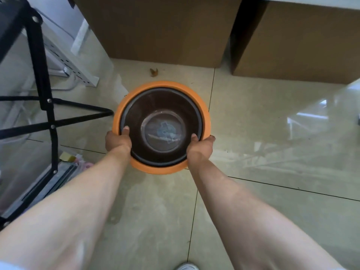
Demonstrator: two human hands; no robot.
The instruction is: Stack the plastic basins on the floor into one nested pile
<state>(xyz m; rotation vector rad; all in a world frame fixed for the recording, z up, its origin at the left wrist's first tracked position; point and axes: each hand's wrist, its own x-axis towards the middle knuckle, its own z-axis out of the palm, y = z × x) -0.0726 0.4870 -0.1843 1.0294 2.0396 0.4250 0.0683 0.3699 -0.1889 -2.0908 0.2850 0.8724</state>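
An orange plastic basin (202,106) is in the middle of the view over the tiled floor. A dark brown translucent basin (155,102) sits nested inside it, with a pale blue print on its bottom. My left hand (117,141) grips the near-left rim, thumb hooked over the brown basin's edge. My right hand (200,146) grips the near-right rim the same way. Whether the pile rests on the floor or hangs just above it I cannot tell.
Two large cardboard boxes (165,30) stand against the far side. A black metal stool frame (44,94) is at the left, with a white perforated bracket (78,73) behind it. A small brown scrap (153,72) lies on the floor. My shoe (187,266) shows at the bottom.
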